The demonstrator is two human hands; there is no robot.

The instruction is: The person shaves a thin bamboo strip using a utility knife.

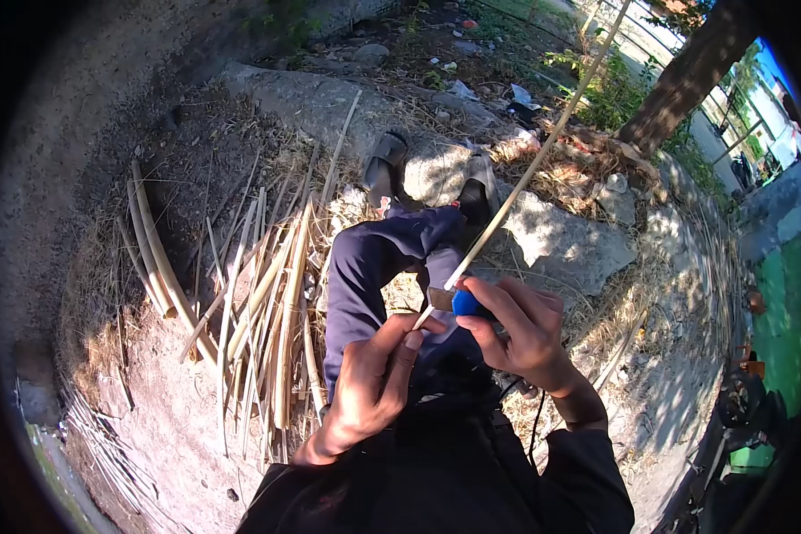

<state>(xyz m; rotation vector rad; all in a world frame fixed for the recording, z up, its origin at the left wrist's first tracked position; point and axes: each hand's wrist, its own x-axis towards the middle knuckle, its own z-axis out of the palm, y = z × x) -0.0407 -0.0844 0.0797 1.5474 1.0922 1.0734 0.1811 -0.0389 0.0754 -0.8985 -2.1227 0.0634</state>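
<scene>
A long, slender, pale strip (516, 191) of cane-like material is held above the lap, its near end pinched between the thumb and forefinger of the left hand (374, 378); from there it is carried up and away, slanting to the right past the dark shoes (384, 169). Its surface looks smooth and straw-coloured. In the right hand (527, 331), a short blue handle (470, 304) is gripped between thumb and curled fingers, and a flat, dull, squarish blade (440, 298) is laid against the strip just beyond the left fingertips. Whether the strip is also touched by the right forefinger cannot be told. The legs are covered by dark blue cloth trousers (356, 262), softly creased at the knees, and the arms by black sleeves (587, 476). To the left of the legs, a loose heap of split strips (280, 311) is spread over dry, dusty ground, narrow and straight-edged, many of them overlapping. Beside it, farther left, thicker curved canes (154, 245) with rounded sides are seen. Rough grey rock (565, 240), dappled with shade, is set beyond the right hand, and a rough brown tree trunk (692, 76) is seen leaning at the upper right.
</scene>
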